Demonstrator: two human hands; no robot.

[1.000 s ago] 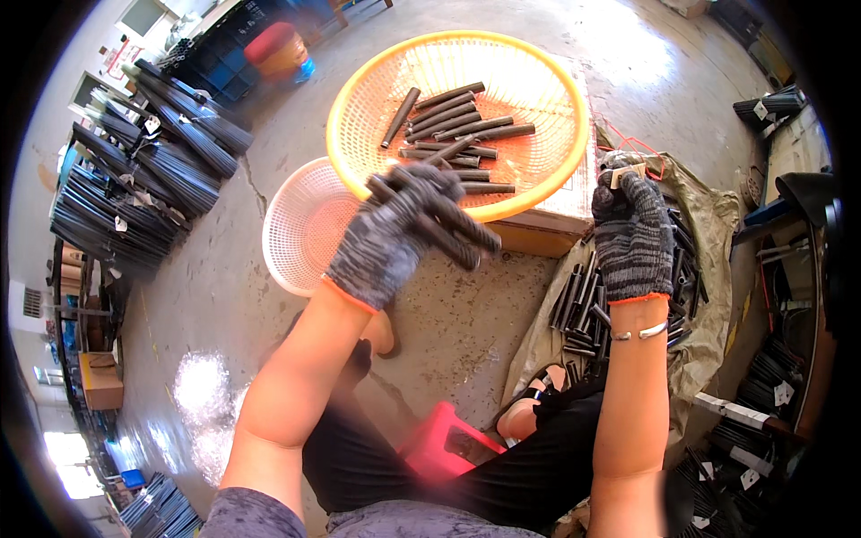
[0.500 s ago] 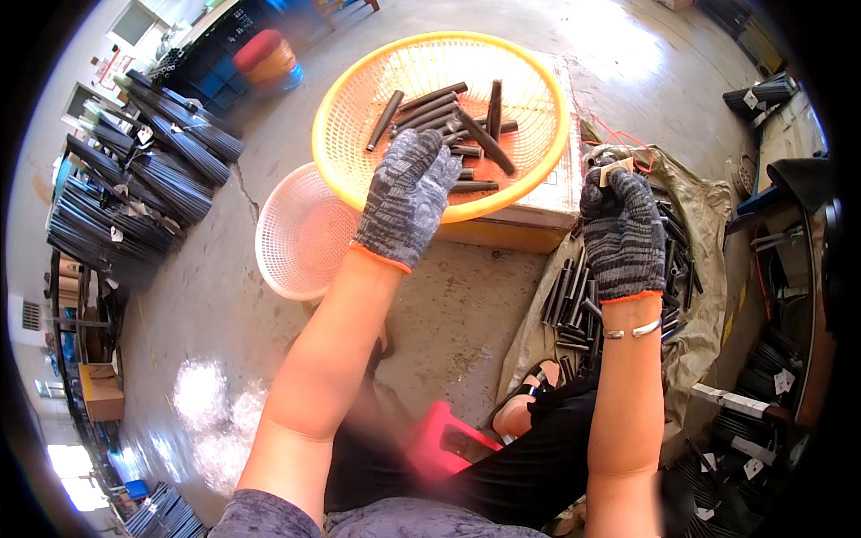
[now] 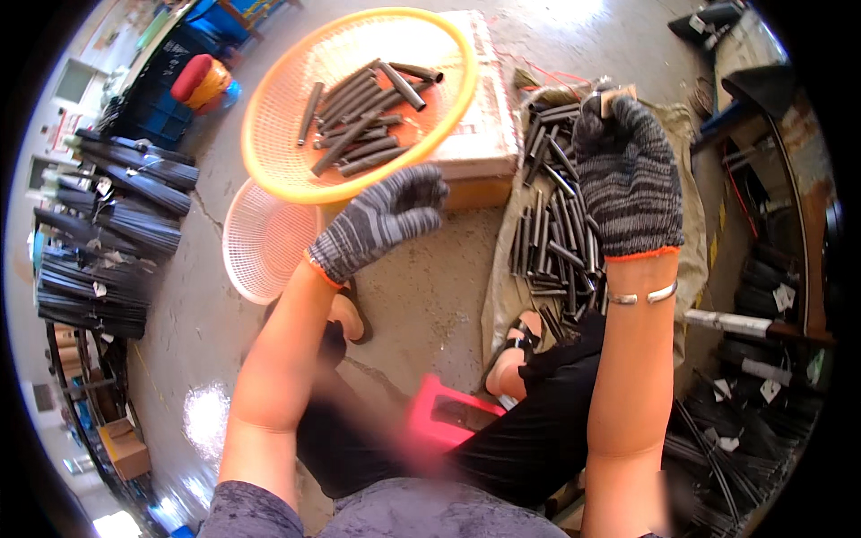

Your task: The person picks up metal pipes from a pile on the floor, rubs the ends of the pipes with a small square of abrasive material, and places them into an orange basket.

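Note:
My left hand [image 3: 381, 222], in a grey-and-black knit glove with an orange cuff, is empty with its fingers loosely apart. It is just below the near rim of the orange plastic basket [image 3: 466, 94]. Short black tubes [image 3: 350, 100] lie in that basket in a loose heap. My right hand [image 3: 630, 179], gloved alike, is closed around a small, flat tan piece [image 3: 619, 93] whose top sticks out above the fingers; its kind is unclear. Many more black tubes [image 3: 558, 224] are spread over a drab cloth sack [image 3: 502, 309] beneath and left of my right hand.
A white-and-orange box [image 3: 489, 134] supports the basket. Beside it on the floor sits a smaller pale pink basket [image 3: 260, 242]. A pink stool [image 3: 439, 412] is between my legs. Bundles of long black rods [image 3: 99, 242] stand at the left; more lie at the far right.
My left hand has come out of the orange basket and down toward me, its fingers spreading. My right hand keeps the tan piece. The whole view has shifted to the right.

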